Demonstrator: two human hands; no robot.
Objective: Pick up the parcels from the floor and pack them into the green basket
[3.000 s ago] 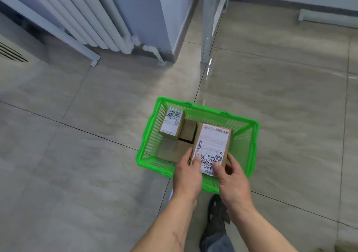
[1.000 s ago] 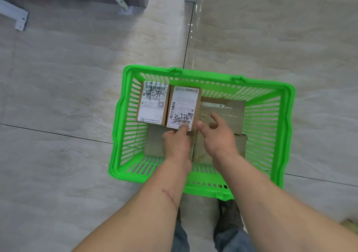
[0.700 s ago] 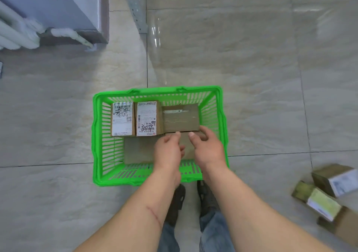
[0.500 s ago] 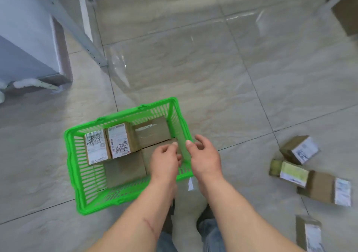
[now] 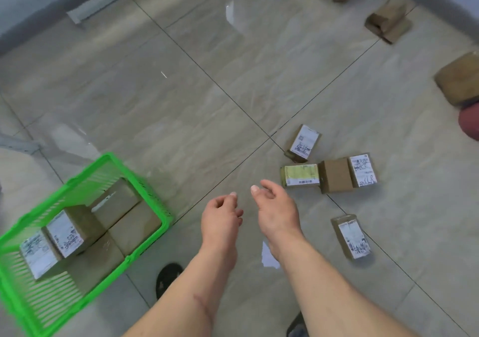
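1. Two bare hands, mid-frame above the floor [image 5: 181, 90]: left hand [image 5: 220, 214] with fingers [image 5: 233, 194] loosely curled, holding nothing; right hand [image 5: 276, 211] half open, thumb and fingers spread, holding nothing.
2. One green basket [image 5: 145, 186], at 8 o'clock from the hands, on the floor; contains several cardboard parcels, two of them with white labels [image 5: 64, 234] facing up.
3. Four loose parcels on the floor, at 2 to 4 o'clock from the right hand:
   - labelled parcel [image 5: 303, 143], farthest out, at 2 o'clock;
   - yellow-labelled parcel [image 5: 300, 175], just beside the right hand's fingertips;
   - brown parcel with white end label [image 5: 347, 176], touching the yellow-labelled one;
   - white-labelled parcel [image 5: 352, 236], at 4 o'clock, apart from the rest.
4. Further brown boxes [image 5: 388, 20], at 1 o'clock, near the wall.
5. One dark shoe [image 5: 167, 277], at 6 o'clock, below the left forearm.
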